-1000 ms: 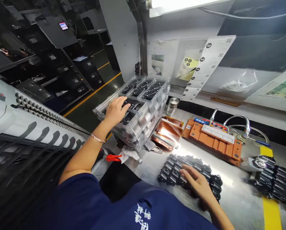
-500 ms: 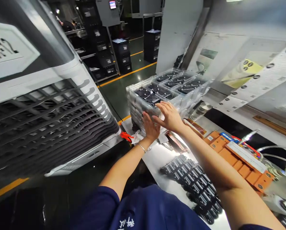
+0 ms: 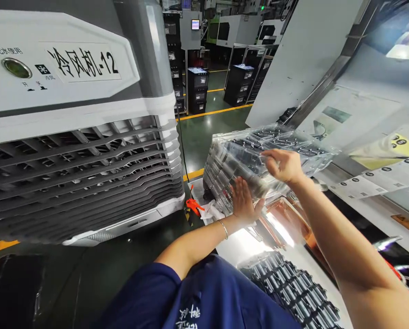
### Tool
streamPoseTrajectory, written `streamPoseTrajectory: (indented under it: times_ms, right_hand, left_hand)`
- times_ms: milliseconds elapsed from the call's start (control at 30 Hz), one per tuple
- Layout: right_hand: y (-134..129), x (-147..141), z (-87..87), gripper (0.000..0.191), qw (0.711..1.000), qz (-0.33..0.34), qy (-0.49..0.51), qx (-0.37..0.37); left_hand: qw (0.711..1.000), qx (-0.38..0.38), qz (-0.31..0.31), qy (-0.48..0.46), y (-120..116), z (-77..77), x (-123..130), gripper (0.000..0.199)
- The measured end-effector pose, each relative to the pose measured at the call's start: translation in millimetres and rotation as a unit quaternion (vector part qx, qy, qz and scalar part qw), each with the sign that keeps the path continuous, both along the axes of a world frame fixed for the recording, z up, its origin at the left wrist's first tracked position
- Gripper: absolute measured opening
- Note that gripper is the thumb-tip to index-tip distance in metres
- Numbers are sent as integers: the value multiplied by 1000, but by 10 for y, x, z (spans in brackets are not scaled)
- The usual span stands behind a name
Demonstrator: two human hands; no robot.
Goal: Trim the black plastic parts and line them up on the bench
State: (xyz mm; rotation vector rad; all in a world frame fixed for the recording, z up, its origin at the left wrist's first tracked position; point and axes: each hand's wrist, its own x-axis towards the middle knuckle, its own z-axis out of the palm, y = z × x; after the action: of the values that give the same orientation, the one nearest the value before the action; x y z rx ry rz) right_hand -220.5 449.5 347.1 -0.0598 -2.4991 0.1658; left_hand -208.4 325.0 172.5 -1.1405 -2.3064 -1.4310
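A stack of clear plastic trays (image 3: 225, 169) holding dark parts stands at the left end of the metal bench (image 3: 238, 242). My right hand (image 3: 283, 165) grips the near edge of the top clear tray (image 3: 310, 153) and holds it lifted and tilted above the stack. My left hand (image 3: 243, 201) presses flat with spread fingers against the front side of the stack, a thin bracelet on its wrist. A block of black cylindrical parts (image 3: 286, 288) lies on the bench close to my body.
A large grey-white air cooler (image 3: 74, 132) stands close on the left, over a dark floor with yellow lines. An orange-handled tool (image 3: 193, 206) and a white rag lie at the stack's foot. Printed sheets (image 3: 369, 183) hang on the back wall. Orange fixtures sit on the bench behind my right arm.
My view swung left. My right hand left the black parts, reached the stack and lifted the top tray's edge. My left hand moved from the tray top down to the stack's front.
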Motion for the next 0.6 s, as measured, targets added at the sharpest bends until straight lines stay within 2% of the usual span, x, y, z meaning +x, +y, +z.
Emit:
streamPoseTrajectory:
  times_ms: [67,133,200,267,367,400,467,533,600]
  right_hand:
    - [63,-60,227,35,999,-24,42,-9]
    - [89,-55,434,36,995,-45,85,-17]
    - [4,11,555,34,992,-46,120,-14]
    - [-247,113,545,31,989,-4,146,13]
    - [-862,303,333,23,983,104,132,71]
    - [-1058,377,252,20,983,130,103,80]
    - [-1294,557,150,22,980,171,9,97]
    - [-1231,798,168,29,978,193,-62,59]
    - [-917,1057,264,26,994,111,5,22]
  left_hand:
    - [998,-3,-34,-53,-133,164,-14,89]
    - [986,14,-72,-153,-305,407,-63,81]
    - [948,76,-103,-291,-485,706,-152,76]
    - [873,171,-129,-438,-645,1009,-260,77]
    - [732,270,-150,-607,-837,1342,-373,82]
    - [696,282,-143,-645,-897,1401,-380,79]
    - [656,287,-118,-688,-1038,1441,-342,66]
    - [647,285,-93,-701,-1237,1415,-251,54]
    - [647,286,-88,-701,-1507,1373,-126,49]
